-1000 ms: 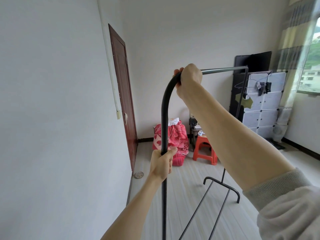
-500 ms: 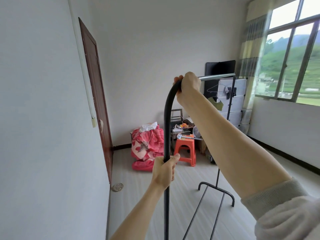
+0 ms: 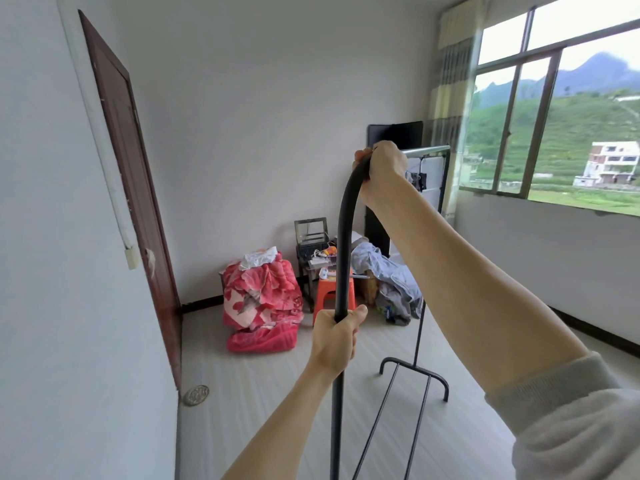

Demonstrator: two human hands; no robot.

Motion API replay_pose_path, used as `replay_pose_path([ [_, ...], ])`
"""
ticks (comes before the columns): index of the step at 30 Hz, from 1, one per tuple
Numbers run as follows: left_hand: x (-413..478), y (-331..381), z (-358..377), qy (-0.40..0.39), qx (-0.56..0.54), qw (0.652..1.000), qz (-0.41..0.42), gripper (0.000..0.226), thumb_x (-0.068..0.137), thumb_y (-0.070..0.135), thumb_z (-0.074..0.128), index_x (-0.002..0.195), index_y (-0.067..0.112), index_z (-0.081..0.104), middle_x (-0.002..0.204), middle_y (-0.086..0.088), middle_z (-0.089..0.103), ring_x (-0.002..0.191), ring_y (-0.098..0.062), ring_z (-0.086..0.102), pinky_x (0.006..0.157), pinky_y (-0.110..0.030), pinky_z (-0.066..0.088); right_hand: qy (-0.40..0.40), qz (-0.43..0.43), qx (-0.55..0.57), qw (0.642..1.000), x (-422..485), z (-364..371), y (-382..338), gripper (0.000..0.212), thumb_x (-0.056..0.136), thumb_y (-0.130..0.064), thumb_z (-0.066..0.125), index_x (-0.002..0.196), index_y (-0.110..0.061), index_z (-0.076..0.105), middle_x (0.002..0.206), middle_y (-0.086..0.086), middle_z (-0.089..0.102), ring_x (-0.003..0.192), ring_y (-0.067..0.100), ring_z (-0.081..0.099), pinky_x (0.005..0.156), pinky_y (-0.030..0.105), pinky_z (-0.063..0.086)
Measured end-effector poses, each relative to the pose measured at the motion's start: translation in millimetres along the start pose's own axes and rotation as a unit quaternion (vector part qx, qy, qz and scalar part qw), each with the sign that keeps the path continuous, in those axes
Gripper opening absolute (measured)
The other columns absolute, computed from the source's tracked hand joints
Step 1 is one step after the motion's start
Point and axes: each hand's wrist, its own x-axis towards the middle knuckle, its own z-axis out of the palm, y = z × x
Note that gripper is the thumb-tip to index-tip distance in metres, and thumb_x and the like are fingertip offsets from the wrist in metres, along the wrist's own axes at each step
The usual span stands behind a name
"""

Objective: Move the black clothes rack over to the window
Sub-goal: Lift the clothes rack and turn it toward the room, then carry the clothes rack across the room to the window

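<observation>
The black clothes rack (image 3: 343, 237) stands right in front of me, its near upright curving into a top bar that runs away toward the far wall. My right hand (image 3: 382, 169) is closed over the bend at the top. My left hand (image 3: 337, 336) grips the near upright lower down, thumb up. The rack's far foot (image 3: 414, 370) and two low rails rest on the pale floor. A large window (image 3: 554, 116) fills the right wall, well to the right of the rack.
A brown door (image 3: 131, 188) is in the left wall. Against the far wall lie a red floral blanket pile (image 3: 261, 296), an orange stool (image 3: 332, 296), a small cluttered table, a heap of grey clothes (image 3: 391, 278) and a white cabinet. A floor drain (image 3: 196, 395) sits by the door.
My view has swung to the right, so the window now shows much more fully. Both hands keep the same grip on the rack, which has turned with me.
</observation>
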Motion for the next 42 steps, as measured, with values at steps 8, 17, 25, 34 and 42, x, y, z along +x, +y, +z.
replay_pose_path([
  [8, 56.1, -12.6, 30.4, -0.038, 0.010, 0.999, -0.005, 0.063, 0.096, 0.019, 0.061, 0.041, 0.027, 0.033, 0.039, 0.008, 0.027, 0.032, -0.010, 0.021, 0.038, -0.020, 0.020, 0.007, -0.036, -0.022, 0.999, 62.4, -21.5, -20.3, 0.017, 0.095, -0.003, 0.041, 0.084, -0.006, 0.053, 0.055, 0.006, 0.054, 0.030, 0.012, 0.054, 0.038, 0.018, 0.047],
  [17, 121.1, -31.7, 37.1, -0.004, 0.061, 0.998, 0.022, 0.058, 0.095, 0.051, 0.057, 0.051, 0.021, 0.033, 0.042, 0.003, 0.031, 0.039, -0.015, 0.028, 0.043, -0.028, 0.023, 0.061, -0.140, -0.353, 0.923, 121.5, -137.0, -11.0, 0.015, 0.097, -0.016, 0.054, 0.082, -0.016, 0.057, 0.071, 0.002, 0.061, 0.057, 0.014, 0.057, 0.050, 0.023, 0.052],
  [25, 184.6, -38.7, 47.3, -0.121, 0.151, 0.973, 0.122, 0.073, 0.084, 0.083, 0.024, 0.100, 0.015, 0.044, 0.068, 0.005, 0.055, 0.057, -0.004, 0.051, 0.059, -0.019, 0.045, 0.038, -0.070, -0.550, 0.832, 114.4, -250.3, 64.9, 0.009, 0.092, -0.011, 0.058, 0.092, -0.017, 0.065, 0.090, 0.010, 0.072, 0.078, 0.022, 0.067, 0.071, 0.043, 0.059],
  [34, 276.6, 2.6, 33.8, -0.228, 0.212, 0.921, 0.233, 0.048, 0.095, 0.005, 0.059, 0.137, 0.023, 0.047, 0.107, 0.012, 0.068, 0.088, 0.008, 0.065, 0.072, -0.014, 0.054, -0.027, 0.026, -0.706, 0.707, 119.8, -259.4, 139.8, 0.044, 0.081, -0.054, 0.058, 0.111, -0.022, 0.057, 0.106, 0.004, 0.073, 0.100, 0.022, 0.067, 0.088, 0.042, 0.054],
  [42, 310.2, 73.0, 75.6, -0.227, -0.076, 0.968, 0.074, 0.021, 0.099, 0.021, 0.052, 0.120, 0.015, 0.048, 0.078, -0.002, 0.058, 0.054, -0.012, 0.060, 0.055, -0.029, 0.052, 0.048, 0.014, -0.501, 0.864, 161.6, -253.4, 194.6, 0.051, 0.097, -0.016, 0.057, 0.047, -0.021, 0.050, 0.049, 0.001, 0.060, 0.057, 0.021, 0.071, 0.081, 0.043, 0.062],
])
